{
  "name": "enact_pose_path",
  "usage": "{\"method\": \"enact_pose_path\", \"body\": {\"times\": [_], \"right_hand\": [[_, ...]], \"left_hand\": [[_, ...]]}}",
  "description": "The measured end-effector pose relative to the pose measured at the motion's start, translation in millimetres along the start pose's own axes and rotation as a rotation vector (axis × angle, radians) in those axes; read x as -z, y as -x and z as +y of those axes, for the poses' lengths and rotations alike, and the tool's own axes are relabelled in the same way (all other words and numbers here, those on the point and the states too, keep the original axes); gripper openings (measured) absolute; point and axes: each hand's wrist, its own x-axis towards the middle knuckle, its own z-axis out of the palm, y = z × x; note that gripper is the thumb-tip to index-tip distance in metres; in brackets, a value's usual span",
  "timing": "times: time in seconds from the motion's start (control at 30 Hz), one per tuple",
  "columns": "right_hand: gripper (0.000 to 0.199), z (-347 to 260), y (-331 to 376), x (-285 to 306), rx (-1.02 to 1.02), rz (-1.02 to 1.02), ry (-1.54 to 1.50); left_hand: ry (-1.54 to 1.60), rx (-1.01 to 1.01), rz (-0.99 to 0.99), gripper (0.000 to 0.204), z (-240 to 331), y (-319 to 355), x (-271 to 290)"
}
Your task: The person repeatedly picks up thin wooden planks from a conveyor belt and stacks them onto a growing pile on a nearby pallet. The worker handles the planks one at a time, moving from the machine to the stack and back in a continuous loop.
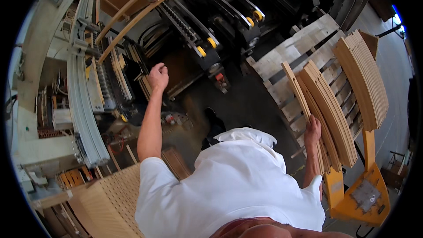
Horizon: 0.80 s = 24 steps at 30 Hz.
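Note:
My right hand (313, 131) is closed round the near part of a curved wooden slat (296, 87), which has a small hole near its far end. The slat stands slightly apart from a stack of similar curved slats (328, 110) on the pallet (293, 46). My left hand (158, 77) hangs in the air in front of the machine at left, fingers loosely bent, and nothing shows in it. Two long curved wooden strips (136, 24) lie across the machine (116, 68) beyond that hand.
A larger stack of curved slats (362, 79) fills the pallet's right side. A yellow pallet truck (363, 196) stands at lower right. Machine arms with yellow rollers (207, 47) reach toward me. Stacked perforated wooden pieces (116, 194) lie at lower left.

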Motion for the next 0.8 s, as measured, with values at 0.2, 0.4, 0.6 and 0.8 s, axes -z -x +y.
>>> {"method": "enact_pose_path", "body": {"times": [0.2, 0.4, 0.6, 0.8], "right_hand": [[0.034, -155.6, -60.3, 10.0, 0.025, 0.003, -0.139], [0.035, -300.0, -125.2, 22.4, 0.184, -0.064, -0.145], [0.033, -395.7, -199.6, -4.4, 0.476, -0.214, -0.152], [0.036, -504.8, -285.8, -66.0, 0.832, -0.326, -0.143]], "left_hand": [[-0.374, 0.039, -0.036, 0.051, -29.2, -187.3, 44.3], [-0.537, 0.080, -0.123, 0.068, -41.2, -298.4, 54.4], [-0.515, -0.259, 0.087, 0.048, -87.2, -290.1, 42.2], [-0.111, -0.251, -0.124, 0.028, -11.8, -129.8, 64.4]]}}
